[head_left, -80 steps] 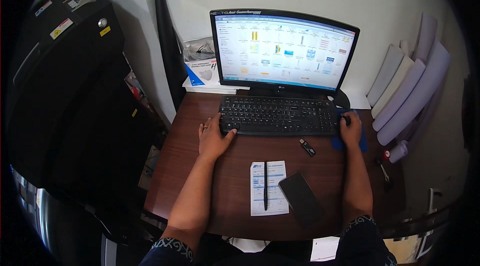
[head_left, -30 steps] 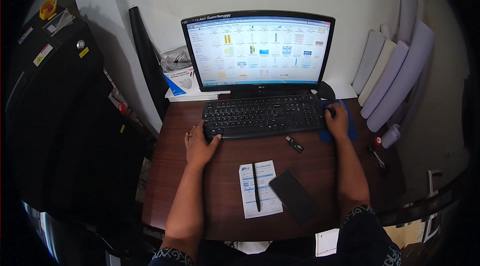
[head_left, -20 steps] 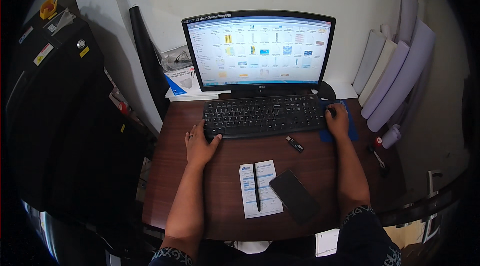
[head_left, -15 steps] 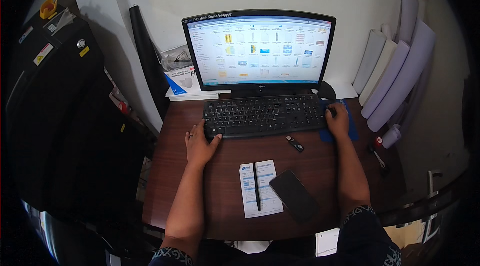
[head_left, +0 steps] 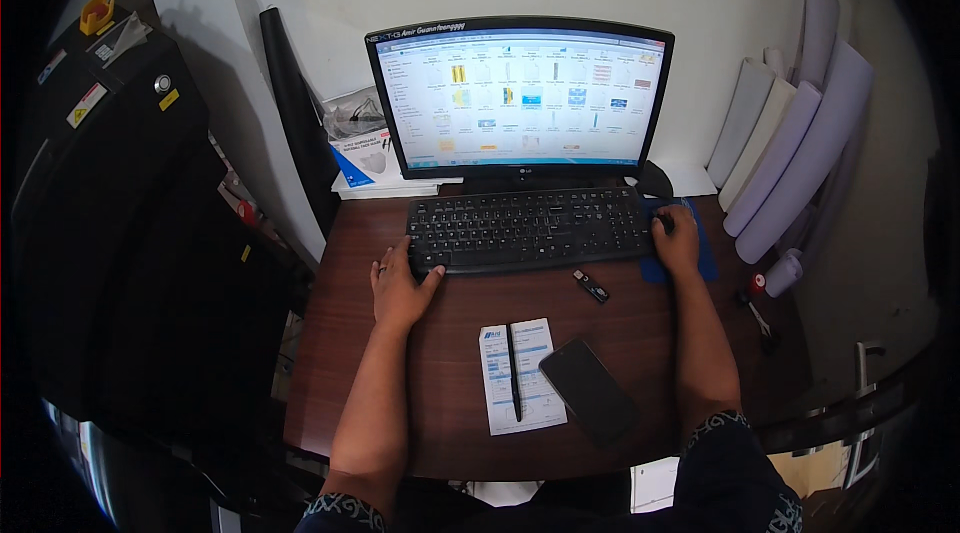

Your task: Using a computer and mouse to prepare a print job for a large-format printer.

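My left hand (head_left: 402, 291) rests at the near left corner of a black keyboard (head_left: 530, 229). Its thumb and fingers are apart, touching the keyboard's edge and holding nothing. On the right, my right hand (head_left: 679, 237) is curled over a dark computer mouse (head_left: 664, 223), most of which the hand hides. The mouse is on a blue mouse pad (head_left: 706, 253) beside the keyboard's right end. Behind the keyboard stands a lit monitor (head_left: 520, 103) showing a window of small file pictures.
A USB stick (head_left: 591, 286) lies below the keyboard. Nearer are a printed form (head_left: 540, 388), a black pen (head_left: 515, 373) on it and a dark phone (head_left: 588, 388). Pale rolls (head_left: 790, 153) lean at the right, near scissors (head_left: 764, 323). A box (head_left: 365, 158) sits left of the monitor.
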`<state>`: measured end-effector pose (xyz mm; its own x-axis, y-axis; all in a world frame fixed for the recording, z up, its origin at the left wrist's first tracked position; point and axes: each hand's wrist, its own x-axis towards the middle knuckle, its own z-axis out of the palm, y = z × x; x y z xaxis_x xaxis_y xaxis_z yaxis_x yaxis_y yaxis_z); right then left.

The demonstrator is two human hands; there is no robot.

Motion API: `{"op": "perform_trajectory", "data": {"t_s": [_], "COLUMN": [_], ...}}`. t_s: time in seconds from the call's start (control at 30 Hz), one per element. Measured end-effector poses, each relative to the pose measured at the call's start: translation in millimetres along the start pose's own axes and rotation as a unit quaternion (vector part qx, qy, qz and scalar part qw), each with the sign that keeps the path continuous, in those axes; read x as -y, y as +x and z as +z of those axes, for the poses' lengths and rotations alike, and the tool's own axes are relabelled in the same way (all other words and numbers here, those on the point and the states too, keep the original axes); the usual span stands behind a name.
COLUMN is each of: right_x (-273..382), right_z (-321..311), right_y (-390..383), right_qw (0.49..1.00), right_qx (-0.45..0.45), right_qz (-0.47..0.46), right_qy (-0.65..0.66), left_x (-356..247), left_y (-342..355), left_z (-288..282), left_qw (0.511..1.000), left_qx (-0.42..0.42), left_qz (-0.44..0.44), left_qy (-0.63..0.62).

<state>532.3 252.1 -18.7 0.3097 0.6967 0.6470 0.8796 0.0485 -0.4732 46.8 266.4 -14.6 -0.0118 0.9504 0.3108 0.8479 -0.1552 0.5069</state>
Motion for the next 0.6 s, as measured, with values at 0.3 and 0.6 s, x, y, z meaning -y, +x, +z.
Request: {"op": "perform_trajectory", "data": {"t_s": [0.3, 0.6], "right_x": [-1.9, -15.0], "right_z": [-3.5, 2.1], "right_y": [-1.2, -0.8], "right_qw": [1.0, 1.0], "right_qx": [-0.006, -0.008], "right_qz": [-0.001, -0.024], "right_qy": [-0.007, -0.011], "left_x": [-6.7, 6.5], "left_y": [-1.6, 1.2], "left_z": [-4.2, 8.9], "left_qw": [1.0, 1.0], "left_qx": [0.013, -0.016], "left_qz": [-0.014, 0.026], "left_qy": [-0.008, 0.001]}}
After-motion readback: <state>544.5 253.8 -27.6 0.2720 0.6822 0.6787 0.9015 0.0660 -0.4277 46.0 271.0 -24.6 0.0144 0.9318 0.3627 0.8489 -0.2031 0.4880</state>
